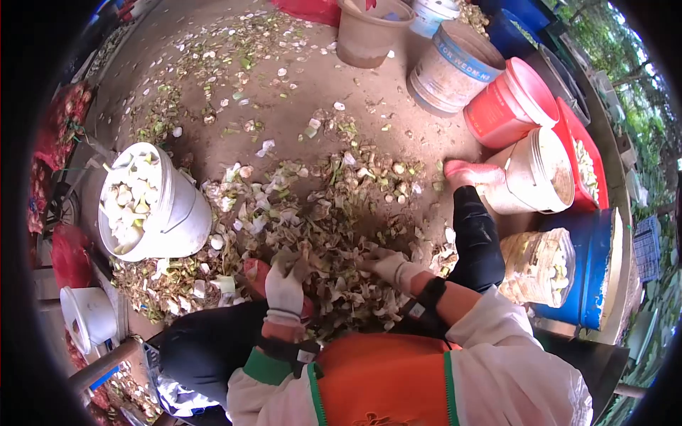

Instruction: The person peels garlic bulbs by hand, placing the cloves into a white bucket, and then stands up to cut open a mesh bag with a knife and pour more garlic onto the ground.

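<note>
My left hand [284, 280], in a white glove, is over the heap of dry peelings, its fingers bent together. What it holds, if anything, I cannot make out. To its right, my right hand [393, 270] points inward with fingers pressed together at the brownish leaves; their tips blend into the heap. Pale husks and trimmed stalks [348, 284] lie between and beyond both hands. A white bucket [186, 220] at the left is full of pale bulbs [133, 186] that look like garlic, some with green stem ends.
On the right stand a white bucket [515, 181], a red bucket [497, 106], a blue barrel [593, 266] and a filled clear bag [529, 266]. A brown tub [366, 42] stands at the back. Scraps litter the ground. My knees and feet flank the heap.
</note>
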A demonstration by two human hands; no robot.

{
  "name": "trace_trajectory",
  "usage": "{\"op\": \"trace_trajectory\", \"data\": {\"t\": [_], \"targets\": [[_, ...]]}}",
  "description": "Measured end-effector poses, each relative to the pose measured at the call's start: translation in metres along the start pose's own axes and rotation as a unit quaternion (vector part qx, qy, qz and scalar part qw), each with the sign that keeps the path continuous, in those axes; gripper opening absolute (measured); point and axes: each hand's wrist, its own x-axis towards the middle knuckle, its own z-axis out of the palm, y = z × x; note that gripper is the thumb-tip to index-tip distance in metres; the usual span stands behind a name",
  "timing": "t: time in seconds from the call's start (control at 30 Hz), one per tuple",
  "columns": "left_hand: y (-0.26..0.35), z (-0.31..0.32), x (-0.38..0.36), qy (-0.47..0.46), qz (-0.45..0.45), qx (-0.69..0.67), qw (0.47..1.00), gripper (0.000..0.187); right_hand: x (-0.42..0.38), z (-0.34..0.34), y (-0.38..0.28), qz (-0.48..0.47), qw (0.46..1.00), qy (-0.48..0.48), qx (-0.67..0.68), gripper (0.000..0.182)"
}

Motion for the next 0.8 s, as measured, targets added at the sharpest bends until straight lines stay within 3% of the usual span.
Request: {"op": "trace_trajectory", "data": {"t": [0.07,0.1,0.13,0.17,0.2,0.23,0.27,0.3,0.33,0.37,0.4,0.43,0.47,0.5,0.53,0.57,0.67,0.7,0.73,0.77,0.8], "targets": [[-0.045,-0.009,0.002,0.009,0.003,0.039,0.999,0.022,0.038,0.018,-0.02,-0.095,0.995,0.006,-0.021,0.047],[-0.093,-0.018,0.007,-0.044,-0.098,0.113,0.988,0.023,0.037,0.037,-0.056,-0.161,0.987,0.009,0.002,0.048],[-0.117,-0.019,0.015,-0.096,-0.196,0.189,0.958,0.025,0.003,0.061,-0.116,-0.166,0.97,-0.036,0.171,0.049],[-0.046,0.002,-0.007,-0.201,-0.022,0.255,0.946,0.033,0.013,0.081,-0.147,-0.279,0.958,-0.045,0.052,0.042],[-0.062,-0.006,0.0,-0.316,0.047,0.317,0.893,0.045,-0.005,0.087,-0.198,-0.283,0.948,-0.14,0.03,0.047],[-0.079,-0.013,0.007,-0.315,0.226,0.47,0.793,0.044,-0.009,0.118,-0.19,-0.446,0.814,-0.172,0.329,0.066],[-0.089,-0.018,0.013,-0.296,0.388,0.594,0.64,0.043,-0.008,0.105,-0.205,-0.462,0.8,-0.251,0.288,0.08],[-0.074,-0.013,0.014,-0.301,0.384,0.595,0.639,0.043,0.002,0.084,-0.205,-0.47,0.865,-0.122,0.129,0.076],[-0.045,-0.002,0.014,-0.27,0.139,0.455,0.837,0.042,0.02,0.061,-0.198,-0.456,0.889,0.013,-0.037,0.073],[-0.027,0.008,0.016,-0.204,-0.123,0.261,0.936,0.04,0.074,0.034,-0.17,-0.403,0.904,0.07,-0.126,0.068],[-0.025,0.013,0.019,-0.204,-0.126,0.26,0.935,0.04,0.123,0.008,-0.141,-0.344,0.906,0.124,-0.214,0.064],[-0.026,0.016,0.02,-0.203,-0.129,0.237,0.941,0.035,0.123,-0.026,-0.122,-0.249,0.887,0.257,-0.291,0.061],[-0.031,0.018,0.021,-0.202,-0.135,0.215,0.946,0.03,0.167,-0.065,-0.069,-0.178,0.798,0.252,-0.517,0.054],[-0.042,0.021,0.022,-0.218,-0.117,0.179,0.952,0.029,0.208,-0.099,-0.019,-0.099,0.659,0.228,-0.71,0.048],[-0.048,0.022,0.023,-0.218,-0.126,0.182,0.95,0.029,0.201,-0.122,-0.018,0.036,0.708,0.106,-0.698,0.048],[-0.052,0.022,0.024,-0.226,-0.174,0.169,0.943,0.033,0.196,-0.139,-0.002,0.034,0.712,0.099,-0.695,0.048],[-0.049,0.026,0.033,-0.213,-0.26,0.162,0.928,0.038,0.182,-0.173,0.039,-0.016,0.795,0.332,-0.507,0.038],[-0.047,0.029,0.034,-0.202,-0.3,0.161,0.919,0.037,0.179,-0.168,0.044,-0.016,0.798,0.33,-0.504,0.038],[-0.052,0.032,0.035,-0.202,-0.298,0.163,0.918,0.037,0.176,-0.164,0.046,-0.017,0.898,0.32,-0.302,0.036],[-0.063,0.034,0.038,-0.173,-0.271,0.087,0.943,0.036,0.173,-0.159,0.046,-0.02,0.952,0.295,-0.085,0.035],[-0.062,0.037,0.039,-0.141,-0.242,0.01,0.96,0.036,0.161,-0.147,0.031,-0.025,0.958,0.251,0.135,0.033]]}}
